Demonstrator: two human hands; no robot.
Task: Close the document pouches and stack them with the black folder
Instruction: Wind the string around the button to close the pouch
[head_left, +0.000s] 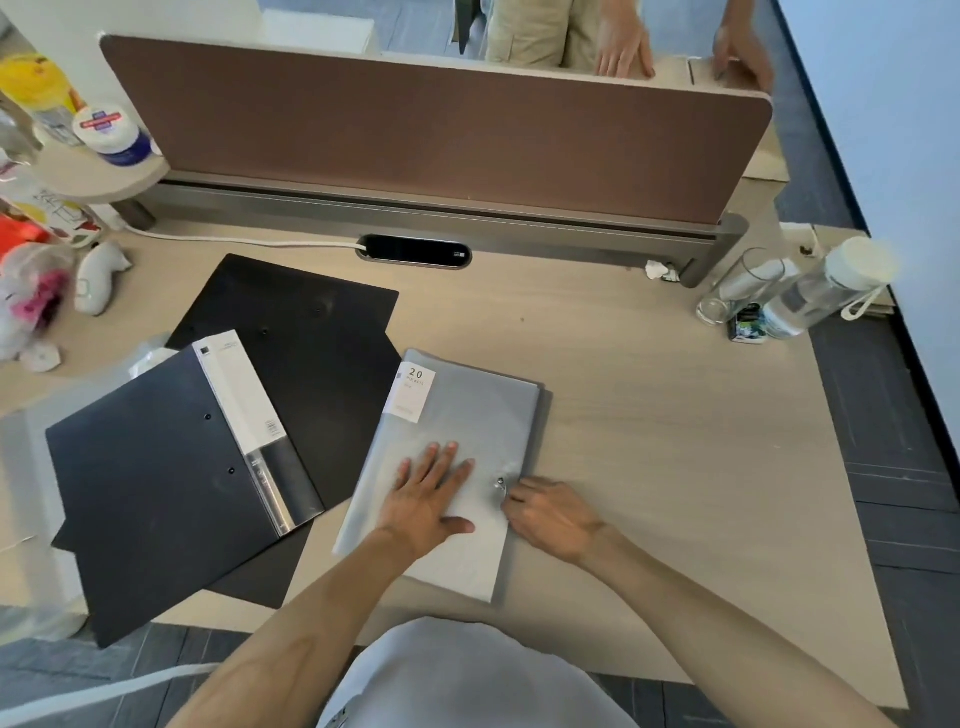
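Observation:
A grey translucent document pouch (467, 415) with a white "20 pockets" label lies in the middle of the desk. My left hand (428, 493) rests flat on it, fingers spread. My right hand (550, 514) pinches at the small metal clasp (500, 484) on the pouch's right edge. To the left, a black folder (156, 493) with a white label strip lies partly on top of a second black pouch or folder (301, 332), both at an angle.
A brown divider panel (436, 135) runs along the back, with a cable port (414, 251) below it. A glass (737, 286) and bottle (826, 291) stand at the right. Jars, bags and clutter (41, 270) fill the left. Another person's hands (623, 52) rest beyond the divider.

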